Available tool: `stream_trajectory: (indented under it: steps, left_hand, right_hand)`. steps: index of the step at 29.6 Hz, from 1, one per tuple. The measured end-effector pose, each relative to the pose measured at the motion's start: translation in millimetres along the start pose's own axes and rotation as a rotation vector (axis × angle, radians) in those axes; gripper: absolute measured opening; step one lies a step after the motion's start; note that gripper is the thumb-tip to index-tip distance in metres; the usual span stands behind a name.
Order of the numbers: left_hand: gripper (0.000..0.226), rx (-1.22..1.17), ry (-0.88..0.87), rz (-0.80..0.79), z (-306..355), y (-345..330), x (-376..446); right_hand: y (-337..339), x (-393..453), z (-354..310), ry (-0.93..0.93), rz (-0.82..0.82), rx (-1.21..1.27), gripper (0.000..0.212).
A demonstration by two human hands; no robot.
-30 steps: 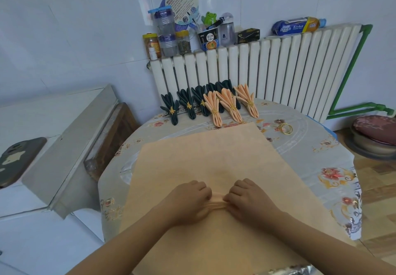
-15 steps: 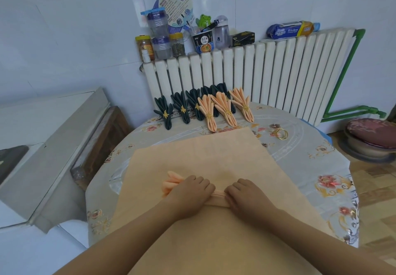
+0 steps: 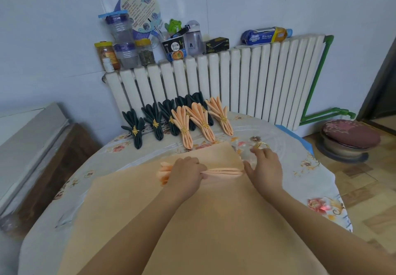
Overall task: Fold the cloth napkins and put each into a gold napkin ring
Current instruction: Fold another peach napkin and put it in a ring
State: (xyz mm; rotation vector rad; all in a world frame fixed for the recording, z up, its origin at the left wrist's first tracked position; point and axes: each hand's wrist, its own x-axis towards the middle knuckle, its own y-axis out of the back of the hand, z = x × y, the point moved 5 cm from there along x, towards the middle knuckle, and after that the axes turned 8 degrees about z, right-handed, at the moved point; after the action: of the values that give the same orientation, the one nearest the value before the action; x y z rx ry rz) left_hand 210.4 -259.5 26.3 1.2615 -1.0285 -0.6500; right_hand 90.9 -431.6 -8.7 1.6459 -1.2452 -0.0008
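Note:
A peach napkin (image 3: 222,171) lies pleated into a narrow strip on top of a flat stack of peach cloths (image 3: 214,221). My left hand (image 3: 186,176) is closed around the strip near its left end, where the pleats fan out. My right hand (image 3: 264,163) is off the strip, fingers spread, its fingertips at a loose gold napkin ring (image 3: 263,145) on the table. Several finished napkins stand in a row at the back: dark green ones (image 3: 154,122) and peach ones (image 3: 200,122), each in a gold ring.
The round table has a floral plastic cover (image 3: 310,178). Behind it is a white radiator (image 3: 235,82) with jars, bottles and a kitchen roll on top. A grey appliance (image 3: 25,142) stands at the left, a covered pot (image 3: 347,140) on the floor at the right.
My right hand has let go of the pleated strip and moved right and back to the gold ring. My left hand keeps its hold. The view has shifted forward.

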Motion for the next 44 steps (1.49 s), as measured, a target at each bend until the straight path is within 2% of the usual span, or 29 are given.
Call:
stream_trajectory:
  steps: [3,6,12,16,19,22,26,32,35,37,40,44]
  left_hand:
    - [0.032,0.023,0.032,0.013,-2,-11,22]
    - [0.034,0.032,0.053,0.035,-5,-18,35]
    - [0.034,0.031,0.051,0.039,-8,-32,49]
    - [0.034,0.038,0.079,0.028,-12,-29,50]
    - [0.034,0.014,0.113,0.028,-14,-24,44]
    - [0.032,-0.067,0.149,0.042,-13,-14,32]
    - [0.029,-0.135,0.135,0.061,-7,0,21]
    - [0.025,-0.221,0.033,0.005,11,23,-7]
    - [0.024,-0.234,-0.008,-0.039,20,33,-19]
    - [0.022,-0.262,-0.025,-0.062,26,41,-30]
    - [0.020,-0.284,-0.065,-0.119,32,44,-37]
    - [0.019,-0.300,-0.123,-0.184,33,49,-57]
  right_hand:
    - [-14,27,32,-0.204,-0.025,-0.092,0.053]
    - [-29,43,49,-0.258,-0.089,-0.110,0.060]
    - [-46,62,60,-0.213,-0.106,-0.151,0.040]
    - [-34,52,60,-0.250,-0.080,-0.063,0.038]
    - [-17,34,55,-0.284,-0.056,0.184,0.037]
    - [4,12,35,-0.245,-0.179,0.485,0.029]
    - [17,-10,9,-0.142,-0.349,0.604,0.026]
    - [38,-35,-25,0.077,-0.502,0.423,0.037]
    - [50,-46,-48,0.260,-0.496,0.231,0.041]
    - [57,-56,-65,0.334,-0.477,0.191,0.042]
    - [59,-66,-79,0.351,-0.459,0.179,0.043]
    - [60,-88,-86,0.308,-0.537,0.233,0.042]
